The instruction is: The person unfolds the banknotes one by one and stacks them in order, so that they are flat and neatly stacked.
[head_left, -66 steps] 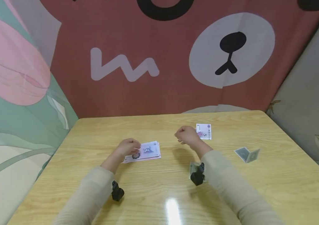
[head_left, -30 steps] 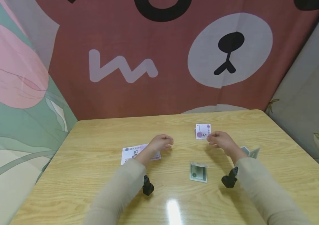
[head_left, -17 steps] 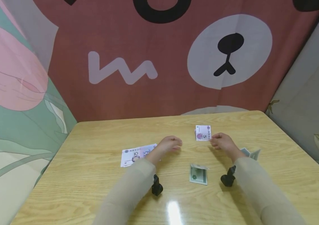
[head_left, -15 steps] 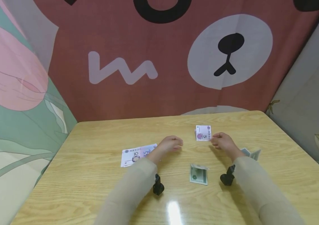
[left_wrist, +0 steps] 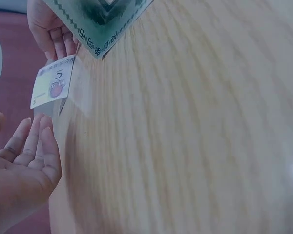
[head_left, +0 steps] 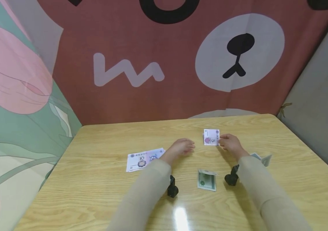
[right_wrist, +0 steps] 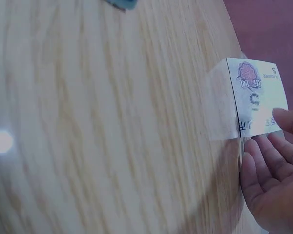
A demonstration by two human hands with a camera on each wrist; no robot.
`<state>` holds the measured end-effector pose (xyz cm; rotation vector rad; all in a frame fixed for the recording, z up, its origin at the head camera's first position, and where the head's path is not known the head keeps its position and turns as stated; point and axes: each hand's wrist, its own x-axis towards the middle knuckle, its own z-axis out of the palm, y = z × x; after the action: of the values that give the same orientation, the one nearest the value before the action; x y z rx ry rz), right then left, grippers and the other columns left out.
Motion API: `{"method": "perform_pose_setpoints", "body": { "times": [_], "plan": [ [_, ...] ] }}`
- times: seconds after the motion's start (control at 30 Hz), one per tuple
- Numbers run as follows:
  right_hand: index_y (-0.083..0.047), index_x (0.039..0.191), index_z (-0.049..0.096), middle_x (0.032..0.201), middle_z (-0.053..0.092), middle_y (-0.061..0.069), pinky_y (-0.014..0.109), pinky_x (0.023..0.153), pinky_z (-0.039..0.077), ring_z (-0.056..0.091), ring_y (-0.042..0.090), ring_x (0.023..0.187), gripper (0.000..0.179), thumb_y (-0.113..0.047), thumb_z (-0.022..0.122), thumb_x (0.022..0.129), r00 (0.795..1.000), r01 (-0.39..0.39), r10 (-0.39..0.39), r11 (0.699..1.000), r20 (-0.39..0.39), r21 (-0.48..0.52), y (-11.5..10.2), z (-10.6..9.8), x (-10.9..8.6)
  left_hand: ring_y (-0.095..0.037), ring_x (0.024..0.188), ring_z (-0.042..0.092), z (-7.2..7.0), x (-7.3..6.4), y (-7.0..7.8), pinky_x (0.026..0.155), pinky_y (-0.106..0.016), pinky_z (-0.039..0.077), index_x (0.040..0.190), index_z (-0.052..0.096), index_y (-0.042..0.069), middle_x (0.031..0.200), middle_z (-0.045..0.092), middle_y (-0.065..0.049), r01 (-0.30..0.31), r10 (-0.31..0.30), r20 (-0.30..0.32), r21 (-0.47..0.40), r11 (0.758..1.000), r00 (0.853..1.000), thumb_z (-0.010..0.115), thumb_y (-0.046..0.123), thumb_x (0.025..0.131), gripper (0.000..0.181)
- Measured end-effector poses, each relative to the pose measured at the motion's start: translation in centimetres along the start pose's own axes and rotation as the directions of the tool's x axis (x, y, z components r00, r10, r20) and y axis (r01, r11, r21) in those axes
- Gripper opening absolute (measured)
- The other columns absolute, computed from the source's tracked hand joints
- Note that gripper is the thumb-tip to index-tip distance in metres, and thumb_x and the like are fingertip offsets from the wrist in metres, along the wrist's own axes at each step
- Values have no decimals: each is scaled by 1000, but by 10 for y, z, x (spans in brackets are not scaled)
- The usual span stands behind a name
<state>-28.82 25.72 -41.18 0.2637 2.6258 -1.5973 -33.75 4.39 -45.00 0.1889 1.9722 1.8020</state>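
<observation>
A folded purple banknote (head_left: 211, 136) marked 5 lies near the far side of the table. My right hand (head_left: 231, 143) pinches its right edge. In the right wrist view the thumb sits on top of the note (right_wrist: 256, 95) and the fingertips (right_wrist: 250, 146) reach under its edge. My left hand (head_left: 182, 147) is to the left of the note, apart from it. Its fingers are loosely extended and hold nothing; the left wrist view shows the palm (left_wrist: 19, 183) facing up-side, fingertips just short of the note.
A small stack of purple banknotes (head_left: 136, 162) marked 10 lies left, partly behind my left forearm. A half-folded green banknote (head_left: 206, 182) lies between the forearms. Another folded note (head_left: 266, 160) stands partly open beyond my right sleeve. The wooden table (head_left: 94, 192) ends at a curtain.
My left hand has left the stack of 10 notes and moved right, toward the 5 note. My right hand has moved right and come to pinch the 5 note's right edge.
</observation>
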Motion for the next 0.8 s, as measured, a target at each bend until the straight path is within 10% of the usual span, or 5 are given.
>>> {"method": "perform_pose_setpoints", "body": {
  "times": [0.23,0.4,0.63,0.7,0.8],
  "plan": [
    [10,101,47,86,54,15,24,54,42,50,14,69,27,-12,47,86,998,-27,25,999,-60,-34,3,5,5,-27,90,55,11,-39,29,78,-33,45,110,48,-6,102,56,-18,25,-25,-16,-21,999,1000,43,13,89,28],
    [7,95,50,87,55,15,24,54,41,50,18,71,21,-12,46,87,997,-16,13,999,-77,-37,4,5,5,-27,90,55,14,-36,36,79,-32,45,110,47,-6,105,55,-20,49,-50,-16,-69,996,999,45,12,87,29],
    [7,88,48,78,58,12,25,55,42,54,14,67,15,-8,45,86,999,47,-47,999,-19,-24,3,2,5,-19,82,58,6,65,-35,69,-28,49,109,53,8,98,58,-10,-92,93,43,-18,996,995,55,26,83,31],
    [6,87,47,76,59,12,25,56,43,55,14,66,14,-7,45,86,998,61,-61,998,15,-19,3,2,5,-20,86,57,7,61,-30,72,-29,48,113,51,8,101,57,-9,-84,84,50,5,996,995,54,26,84,34],
    [6,89,47,74,58,10,25,55,43,56,15,66,13,-6,45,87,994,86,-84,996,75,-21,3,3,4,-25,94,54,15,11,10,77,-31,46,119,45,1,107,54,-14,-49,49,-3,60,997,999,50,17,87,36]
  ]
}}
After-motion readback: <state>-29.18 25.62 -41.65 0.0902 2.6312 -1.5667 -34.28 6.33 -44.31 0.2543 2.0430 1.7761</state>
